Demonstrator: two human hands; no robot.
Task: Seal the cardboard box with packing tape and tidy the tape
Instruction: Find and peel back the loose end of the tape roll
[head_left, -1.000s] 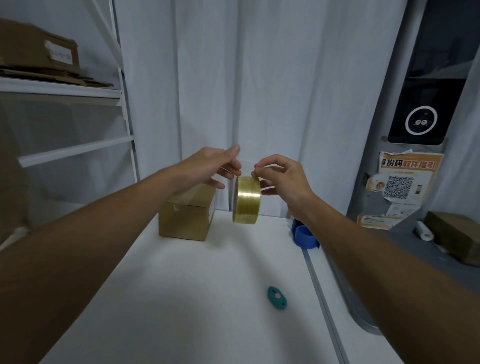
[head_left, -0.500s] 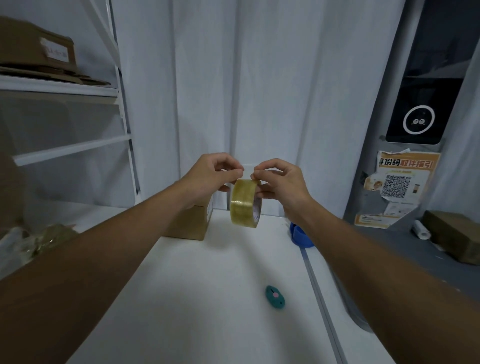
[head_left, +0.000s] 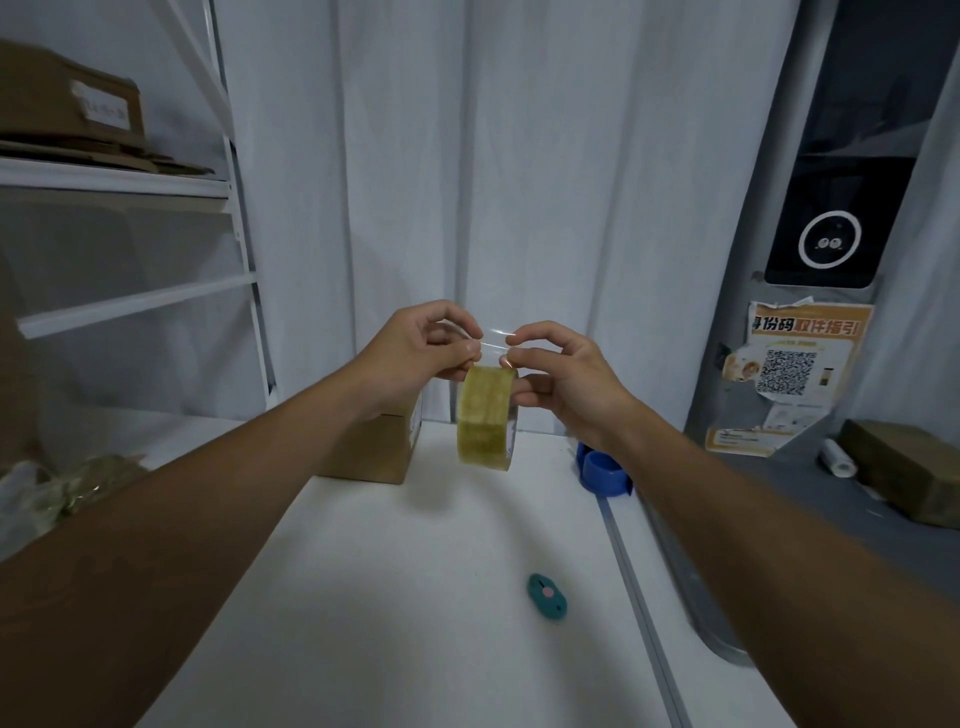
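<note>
A yellowish roll of packing tape (head_left: 484, 417) hangs in the air above the white table (head_left: 395, 613), edge toward me. My right hand (head_left: 558, 371) holds the roll at its top, fingers through the core. My left hand (head_left: 423, 348) pinches the clear loose end of tape (head_left: 493, 338), a short strip stretched between both hands. A small brown cardboard box (head_left: 376, 447) stands on the table at the back, partly hidden behind my left wrist.
A teal cutter (head_left: 546, 596) lies on the table near the right edge. A blue tape dispenser (head_left: 602, 467) sits at the back right. White shelving (head_left: 130, 182) with cardboard stands at left; crumpled tape (head_left: 67, 483) lies below it. A grey counter (head_left: 831, 499) holds a brown box at right.
My left hand closed its fingers on the tape's loose end and pulled a short clear strip away from the roll. The roll stayed in my right hand.
</note>
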